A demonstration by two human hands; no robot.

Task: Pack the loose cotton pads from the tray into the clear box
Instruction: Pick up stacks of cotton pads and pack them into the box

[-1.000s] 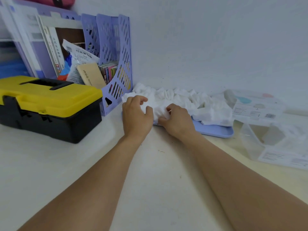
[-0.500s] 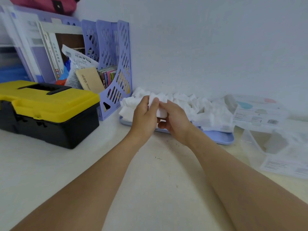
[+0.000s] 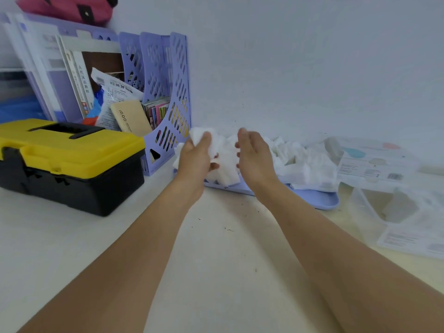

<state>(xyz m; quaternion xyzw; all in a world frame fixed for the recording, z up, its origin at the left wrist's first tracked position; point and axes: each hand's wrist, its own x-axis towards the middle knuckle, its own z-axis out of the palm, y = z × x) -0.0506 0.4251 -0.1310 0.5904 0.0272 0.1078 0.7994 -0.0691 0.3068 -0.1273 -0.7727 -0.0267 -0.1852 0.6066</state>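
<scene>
A heap of white cotton pads [image 3: 305, 162] lies on a lilac tray [image 3: 319, 200] against the wall. My left hand [image 3: 195, 157] is raised over the tray's left end and grips a bunch of pads [image 3: 200, 138], which stick out above its fingers. My right hand [image 3: 254, 157] faces it, palm inward, fingers straight, pressing the other side of the same bunch [image 3: 225, 162]. The clear box [image 3: 367, 200] stands on the table right of the tray, its clear lid [image 3: 374, 159] leaning behind it.
A yellow-and-black toolbox [image 3: 69, 162] sits at the left. Behind it a lilac file rack [image 3: 165, 102] holds books and packets, with a pink bag [image 3: 69, 8] on top. The white wall runs close behind the tray.
Both hands have lifted a bunch of pads off the tray's left end. They have drawn slightly apart, and my right hand has straightened its fingers.
</scene>
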